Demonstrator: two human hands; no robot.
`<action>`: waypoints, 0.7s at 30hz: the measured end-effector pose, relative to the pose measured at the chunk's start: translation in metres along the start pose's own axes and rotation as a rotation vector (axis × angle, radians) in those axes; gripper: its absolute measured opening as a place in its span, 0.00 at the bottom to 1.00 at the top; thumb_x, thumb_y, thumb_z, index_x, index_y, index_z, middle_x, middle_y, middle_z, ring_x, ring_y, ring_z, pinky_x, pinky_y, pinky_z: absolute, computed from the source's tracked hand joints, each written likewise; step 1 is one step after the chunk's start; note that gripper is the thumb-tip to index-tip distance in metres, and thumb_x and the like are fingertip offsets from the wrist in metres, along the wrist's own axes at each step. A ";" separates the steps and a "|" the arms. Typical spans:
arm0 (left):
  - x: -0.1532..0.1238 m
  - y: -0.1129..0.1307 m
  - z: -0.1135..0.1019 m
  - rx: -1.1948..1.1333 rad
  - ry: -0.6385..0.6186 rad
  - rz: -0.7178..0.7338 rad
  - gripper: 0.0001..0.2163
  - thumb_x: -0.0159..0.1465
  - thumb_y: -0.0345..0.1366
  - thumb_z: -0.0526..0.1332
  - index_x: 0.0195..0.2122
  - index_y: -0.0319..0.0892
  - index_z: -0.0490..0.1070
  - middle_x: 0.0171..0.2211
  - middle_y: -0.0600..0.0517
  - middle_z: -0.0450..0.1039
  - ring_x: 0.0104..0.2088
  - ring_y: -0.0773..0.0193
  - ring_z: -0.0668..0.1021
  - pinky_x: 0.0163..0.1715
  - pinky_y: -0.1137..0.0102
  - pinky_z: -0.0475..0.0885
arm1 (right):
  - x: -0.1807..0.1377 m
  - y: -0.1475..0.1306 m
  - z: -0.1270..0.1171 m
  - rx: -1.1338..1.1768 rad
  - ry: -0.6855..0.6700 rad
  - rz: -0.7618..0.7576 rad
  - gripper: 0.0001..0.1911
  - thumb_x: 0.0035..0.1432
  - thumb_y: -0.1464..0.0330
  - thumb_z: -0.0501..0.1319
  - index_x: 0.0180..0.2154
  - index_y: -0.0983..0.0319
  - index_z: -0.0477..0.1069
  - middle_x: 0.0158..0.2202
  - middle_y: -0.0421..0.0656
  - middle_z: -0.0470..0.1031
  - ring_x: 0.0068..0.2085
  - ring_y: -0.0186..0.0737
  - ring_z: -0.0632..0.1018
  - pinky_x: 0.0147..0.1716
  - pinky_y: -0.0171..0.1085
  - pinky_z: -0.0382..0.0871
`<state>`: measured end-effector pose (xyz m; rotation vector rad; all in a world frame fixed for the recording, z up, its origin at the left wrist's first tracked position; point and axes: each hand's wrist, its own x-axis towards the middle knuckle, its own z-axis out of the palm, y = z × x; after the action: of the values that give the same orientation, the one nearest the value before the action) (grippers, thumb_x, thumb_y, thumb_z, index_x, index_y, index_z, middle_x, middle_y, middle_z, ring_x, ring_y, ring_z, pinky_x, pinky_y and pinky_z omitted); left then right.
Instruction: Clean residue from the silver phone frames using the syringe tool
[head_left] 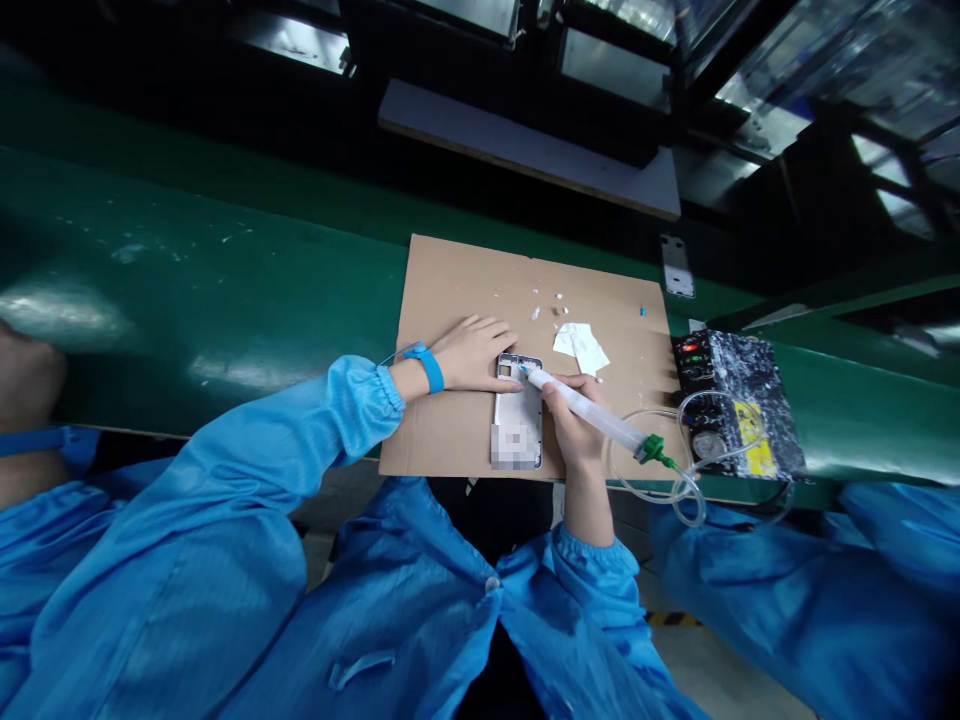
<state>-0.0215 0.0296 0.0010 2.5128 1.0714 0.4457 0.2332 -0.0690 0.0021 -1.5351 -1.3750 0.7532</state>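
A phone housing (527,412), pale inside with a dark rim, lies on a cardboard sheet (457,290). My left hand (474,357) rests flat at its upper left, fingers stretched over the cardboard and the thumb at the housing's edge. My right hand (576,428) is closed around a white dispensing syringe (600,414), held slanted like a pen. The syringe's fine tip points at the top part of the housing, near the cutout; whether it touches cannot be made out. A green cap (651,449) and clear tube (686,480) are at the syringe's rear end.
To the right stands a white-spattered dispenser box (739,400) with a gauge and yellow label. Crumpled white paper (582,347) and small scraps lie on the cardboard. Another phone housing (677,266) is farther back. Co-workers' blue sleeves (780,580) show at both sides.
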 end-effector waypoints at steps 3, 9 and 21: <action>0.000 0.000 0.000 0.000 0.001 -0.003 0.30 0.73 0.67 0.72 0.56 0.45 0.80 0.55 0.41 0.83 0.56 0.42 0.82 0.60 0.52 0.72 | 0.000 0.000 0.002 0.009 0.015 -0.009 0.26 0.66 0.41 0.78 0.39 0.56 0.80 0.39 0.49 0.90 0.39 0.50 0.87 0.41 0.48 0.84; 0.001 0.000 0.000 0.009 -0.010 -0.009 0.31 0.73 0.68 0.73 0.57 0.44 0.80 0.55 0.40 0.83 0.57 0.41 0.82 0.61 0.52 0.73 | 0.000 0.000 0.006 0.027 0.042 -0.019 0.29 0.64 0.39 0.78 0.39 0.57 0.80 0.38 0.48 0.90 0.38 0.49 0.87 0.38 0.46 0.84; 0.000 0.001 0.001 -0.004 0.000 -0.001 0.30 0.75 0.67 0.71 0.57 0.44 0.81 0.55 0.41 0.83 0.56 0.42 0.82 0.61 0.51 0.73 | 0.000 -0.001 0.006 0.005 0.042 -0.027 0.22 0.64 0.45 0.78 0.40 0.57 0.83 0.38 0.48 0.90 0.37 0.48 0.87 0.36 0.45 0.84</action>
<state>-0.0206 0.0293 0.0007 2.5092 1.0706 0.4473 0.2277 -0.0674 0.0006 -1.5176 -1.3597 0.7034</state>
